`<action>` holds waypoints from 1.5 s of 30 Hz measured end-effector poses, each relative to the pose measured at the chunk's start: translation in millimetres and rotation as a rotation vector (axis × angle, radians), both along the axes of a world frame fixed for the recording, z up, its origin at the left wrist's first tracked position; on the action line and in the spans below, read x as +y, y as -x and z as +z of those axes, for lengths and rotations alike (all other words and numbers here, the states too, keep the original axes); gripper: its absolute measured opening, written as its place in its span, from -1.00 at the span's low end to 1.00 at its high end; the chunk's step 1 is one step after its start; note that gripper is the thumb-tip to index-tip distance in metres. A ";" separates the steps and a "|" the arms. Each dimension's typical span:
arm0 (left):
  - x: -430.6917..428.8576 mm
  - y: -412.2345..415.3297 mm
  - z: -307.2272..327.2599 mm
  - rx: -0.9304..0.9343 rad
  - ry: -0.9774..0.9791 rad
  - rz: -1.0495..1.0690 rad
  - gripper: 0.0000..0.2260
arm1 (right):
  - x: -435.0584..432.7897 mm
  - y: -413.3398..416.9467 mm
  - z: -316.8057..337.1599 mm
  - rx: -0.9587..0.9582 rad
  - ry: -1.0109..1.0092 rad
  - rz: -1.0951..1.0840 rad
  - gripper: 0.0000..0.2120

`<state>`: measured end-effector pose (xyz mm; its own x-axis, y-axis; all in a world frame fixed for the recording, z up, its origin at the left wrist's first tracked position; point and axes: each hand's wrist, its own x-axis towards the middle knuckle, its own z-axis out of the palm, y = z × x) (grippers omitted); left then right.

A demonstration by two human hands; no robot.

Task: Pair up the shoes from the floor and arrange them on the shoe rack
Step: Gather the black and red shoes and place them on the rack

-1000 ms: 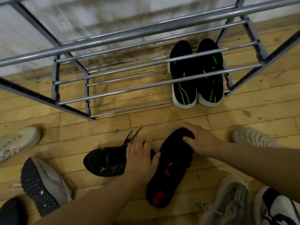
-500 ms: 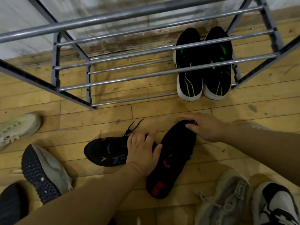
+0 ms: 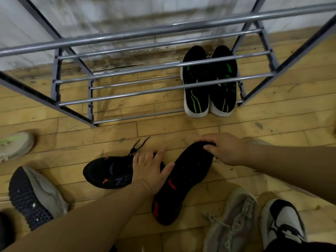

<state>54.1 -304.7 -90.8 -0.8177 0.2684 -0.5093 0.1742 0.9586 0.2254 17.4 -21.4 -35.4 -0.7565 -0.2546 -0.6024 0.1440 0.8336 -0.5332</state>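
Note:
Two black shoes with orange-red marks lie on the wooden floor in front of the grey metal shoe rack (image 3: 127, 94). One black shoe (image 3: 107, 172) lies on its side, toe to the left, laces trailing. My left hand (image 3: 150, 169) grips its heel end. The other black shoe (image 3: 181, 186) lies sole up, showing red patches. My right hand (image 3: 224, 148) grips its far end. A black pair with green stripes and white soles (image 3: 209, 82) stands on the rack's bottom shelf at the right.
Loose shoes surround me: a pale green-white one (image 3: 14, 145) at left, a grey one with dark studded sole (image 3: 34, 195) lower left, a beige laced one (image 3: 234, 219) and a black-and-white one (image 3: 283, 220) lower right. A stained wall stands behind the rack.
Both hands stay on the two black shoes. My right hand has curled tighter over the end of the sole-up shoe. The view has shifted slightly.

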 end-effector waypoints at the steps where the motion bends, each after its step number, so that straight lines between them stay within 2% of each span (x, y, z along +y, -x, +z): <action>1: 0.2 0.2 3.3 -0.046 0.002 -0.008 -0.23 | 3.2 -3.3 13.8 0.010 -0.012 -0.001 -0.62; 4: 6.0 3.5 26.7 -0.171 -0.097 0.031 -0.26 | 11.5 -6.1 71.5 0.033 -0.050 0.042 -0.64; 8: 50.8 11.6 103.7 -0.421 -0.555 0.180 -0.28 | 23.3 -5.2 167.7 0.135 -0.066 0.082 -0.64; 11: 89.6 11.0 175.5 -0.450 -0.839 0.139 -0.16 | 43.1 -17.2 236.5 0.220 0.082 -0.194 -0.68; 14: 108.2 5.0 241.1 -0.231 -0.936 0.024 -0.14 | 73.3 -52.1 303.3 0.301 0.343 -0.542 -0.71; 17: 124.5 -7.8 318.9 -0.036 -0.829 -0.206 -0.08 | 100.7 -108.3 349.6 0.399 0.591 -0.860 -0.74; 21: 166.1 -34.8 402.7 0.149 -0.531 -0.600 -0.01 | 129.6 -193.5 356.0 0.512 0.785 -1.236 -0.74; 25: 228.2 -59.8 439.9 0.258 -0.337 -0.845 0.03 | 139.2 -271.5 328.4 0.551 0.979 -1.544 -0.73; 28: 278.3 -81.9 447.8 0.299 -0.248 -0.958 0.06 | 146.0 -313.6 306.0 0.594 1.012 -1.684 -0.70; 32: 328.3 -116.9 422.5 0.260 -0.186 -1.038 -0.03 | 166.8 -358.1 283.8 0.600 0.918 -1.723 -0.64; 35: 334.3 -128.7 388.7 0.094 -0.206 -1.007 -0.02 | 178.7 -388.4 272.4 0.500 0.770 -1.662 -0.61; 38: 327.6 -123.9 376.6 -0.030 -0.222 -0.967 -0.06 | 178.9 -409.4 266.2 0.386 0.759 -1.590 -0.59; 45: 335.9 -117.5 365.3 0.048 -0.141 -1.024 -0.15 | 185.6 -415.0 260.3 0.410 0.630 -1.569 -0.67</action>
<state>171.6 31.2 274.5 -0.1828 0.9018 -0.3917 0.9031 0.3114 0.2956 432.3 164.2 225.0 -0.5596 0.7089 -0.4294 0.3286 -0.2859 -0.9002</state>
